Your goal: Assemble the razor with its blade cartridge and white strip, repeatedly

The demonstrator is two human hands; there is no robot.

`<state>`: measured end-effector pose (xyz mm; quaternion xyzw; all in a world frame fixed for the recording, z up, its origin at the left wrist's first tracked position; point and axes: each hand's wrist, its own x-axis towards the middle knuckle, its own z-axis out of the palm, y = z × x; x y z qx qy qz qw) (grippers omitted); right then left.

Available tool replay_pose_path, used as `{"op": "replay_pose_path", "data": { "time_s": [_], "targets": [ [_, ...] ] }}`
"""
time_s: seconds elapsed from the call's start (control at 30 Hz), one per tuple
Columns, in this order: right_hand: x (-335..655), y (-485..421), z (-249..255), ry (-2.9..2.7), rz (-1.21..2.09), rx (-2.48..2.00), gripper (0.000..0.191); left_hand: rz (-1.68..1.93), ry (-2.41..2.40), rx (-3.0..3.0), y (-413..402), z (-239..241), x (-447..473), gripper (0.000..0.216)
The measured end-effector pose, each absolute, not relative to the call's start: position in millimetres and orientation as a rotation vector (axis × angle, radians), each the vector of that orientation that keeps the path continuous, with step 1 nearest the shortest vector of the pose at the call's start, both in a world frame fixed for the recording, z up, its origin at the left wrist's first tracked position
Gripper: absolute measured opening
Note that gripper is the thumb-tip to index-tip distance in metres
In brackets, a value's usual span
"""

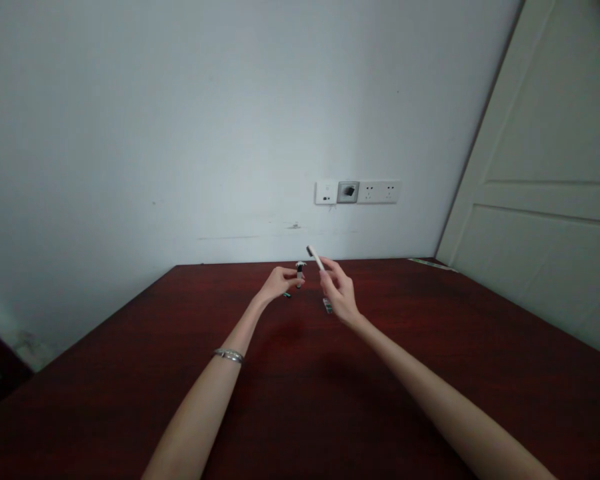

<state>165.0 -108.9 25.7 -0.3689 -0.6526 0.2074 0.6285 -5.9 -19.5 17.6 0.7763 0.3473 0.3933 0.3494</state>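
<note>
Both my arms reach out over a dark red wooden table. My left hand is closed in a pinch on a small black and silver part, held upright above the table. My right hand is closed on a slim white stick-like object that points up and to the left, its tip close to the small part. A silver bracelet sits on my left wrist. Two small greenish items lie on the table, one under my left hand and one below my right hand.
A white wall rises behind the table, with a row of wall sockets. A pale door stands at the right. A thin light strip lies at the table's far right edge.
</note>
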Motion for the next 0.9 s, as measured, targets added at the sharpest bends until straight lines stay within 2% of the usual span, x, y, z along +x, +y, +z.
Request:
{"op": "replay_pose_path", "data": {
  "time_s": [0.2, 0.4, 0.9],
  "targets": [
    [204.5, -99.3, 62.2, -1.727, 0.501, -0.850, 0.040, 1.092, 0.965, 2.167, -17.3, 13.8, -5.8, 0.023],
    [224.6, -97.3, 72.8, -1.914, 0.635, -1.007, 0.030, 1.084, 0.954, 2.227, -20.0, 13.0, -8.5, 0.027],
    [227.5, -87.3, 65.9, -2.030, 0.603, -1.189, 0.044, 1.004, 0.975, 2.336, -20.3, 10.7, -7.6, 0.026]
  ]
}}
